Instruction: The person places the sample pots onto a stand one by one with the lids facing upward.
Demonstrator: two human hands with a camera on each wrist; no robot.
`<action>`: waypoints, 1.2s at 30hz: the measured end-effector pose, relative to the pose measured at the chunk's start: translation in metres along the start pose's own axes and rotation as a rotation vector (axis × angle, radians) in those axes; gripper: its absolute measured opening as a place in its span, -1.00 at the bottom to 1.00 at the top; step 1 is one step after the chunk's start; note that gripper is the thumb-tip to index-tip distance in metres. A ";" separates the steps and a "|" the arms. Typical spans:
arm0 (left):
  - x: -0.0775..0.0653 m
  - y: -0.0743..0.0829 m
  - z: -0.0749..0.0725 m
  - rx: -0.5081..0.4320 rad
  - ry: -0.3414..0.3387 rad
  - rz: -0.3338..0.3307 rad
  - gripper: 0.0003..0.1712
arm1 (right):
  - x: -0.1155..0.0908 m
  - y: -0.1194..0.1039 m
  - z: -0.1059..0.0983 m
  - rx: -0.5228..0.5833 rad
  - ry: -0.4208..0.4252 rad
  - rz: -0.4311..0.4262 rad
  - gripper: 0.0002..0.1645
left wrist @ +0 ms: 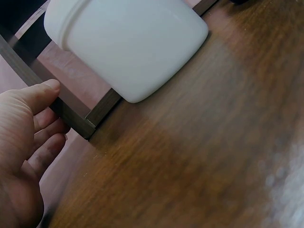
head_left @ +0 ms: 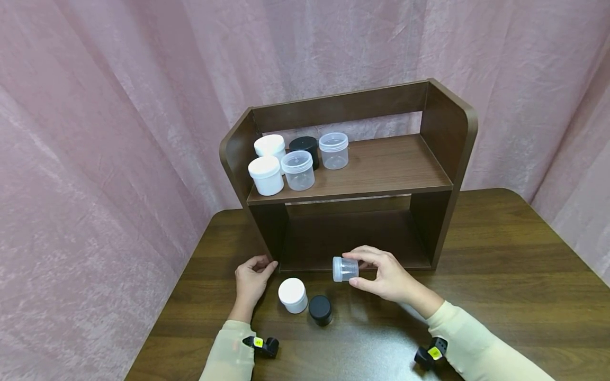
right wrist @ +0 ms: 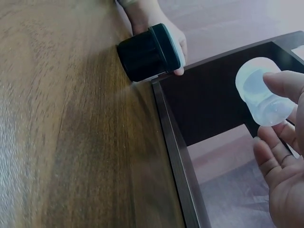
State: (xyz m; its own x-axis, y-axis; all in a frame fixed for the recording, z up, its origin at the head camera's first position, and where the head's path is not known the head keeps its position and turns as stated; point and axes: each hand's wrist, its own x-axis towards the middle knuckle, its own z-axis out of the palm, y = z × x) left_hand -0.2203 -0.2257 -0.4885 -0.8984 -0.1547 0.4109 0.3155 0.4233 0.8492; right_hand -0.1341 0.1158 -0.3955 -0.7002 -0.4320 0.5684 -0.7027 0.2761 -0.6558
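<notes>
My right hand (head_left: 381, 272) pinches a small clear plastic jar (head_left: 345, 269) between thumb and fingers. That jar is tipped on its side, its frosted lid facing left, in front of the lower compartment of a brown wooden shelf (head_left: 357, 193). My left hand (head_left: 252, 278) grips the lower front edge of the shelf's left side panel (left wrist: 71, 114), thumb on one face and fingers on the other. Between the hands, a white jar (head_left: 293, 295) and a smaller black jar (head_left: 320, 310) stand upright on the table. The black jar (right wrist: 147, 52) partly covers my left hand in the right wrist view.
On the left of the upper board stand two white jars (head_left: 266, 175), a black jar (head_left: 305, 145) and two clear jars (head_left: 298, 170). The shelf stands on a wooden table (head_left: 500, 264), with a pink curtain (head_left: 333, 47) behind.
</notes>
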 end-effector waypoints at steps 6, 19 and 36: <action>0.000 0.001 0.000 -0.005 -0.002 -0.004 -0.82 | -0.001 -0.003 0.000 -0.006 0.012 0.061 -0.46; -0.001 0.003 0.000 0.003 -0.006 -0.001 -0.80 | -0.001 0.006 0.003 0.185 0.068 0.167 -0.35; -0.002 0.003 0.001 0.023 0.014 0.028 -0.83 | 0.001 0.004 0.001 0.150 0.088 0.160 -0.33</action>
State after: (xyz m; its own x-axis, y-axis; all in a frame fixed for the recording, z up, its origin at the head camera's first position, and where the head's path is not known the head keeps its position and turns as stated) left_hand -0.2180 -0.2239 -0.4873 -0.8850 -0.1548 0.4391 0.3333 0.4479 0.8297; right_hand -0.1370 0.1152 -0.3982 -0.8142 -0.3145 0.4879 -0.5595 0.2013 -0.8040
